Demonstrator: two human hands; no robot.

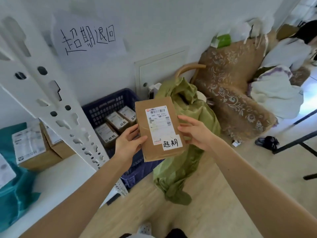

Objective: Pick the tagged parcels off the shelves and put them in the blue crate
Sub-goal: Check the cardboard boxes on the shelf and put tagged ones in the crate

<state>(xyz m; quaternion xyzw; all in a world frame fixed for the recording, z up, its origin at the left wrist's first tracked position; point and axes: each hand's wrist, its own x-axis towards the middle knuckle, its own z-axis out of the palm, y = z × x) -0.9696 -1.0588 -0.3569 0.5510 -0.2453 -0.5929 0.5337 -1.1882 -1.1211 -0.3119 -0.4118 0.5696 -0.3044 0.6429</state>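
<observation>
Now both hands grip one brown parcel, held in the air over the near right corner of the blue crate. My left hand pinches its left edge, thumb on the front. My right hand clamps the right edge. Its white tag with handwritten characters sits at the lower right, under the shipping label. Three tagged parcels lie in the crate. Boxes sit on the shelf at left. Green bag lies just right of the crate.

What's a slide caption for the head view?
Both hands hold a tagged parcel above the blue crate.
</observation>
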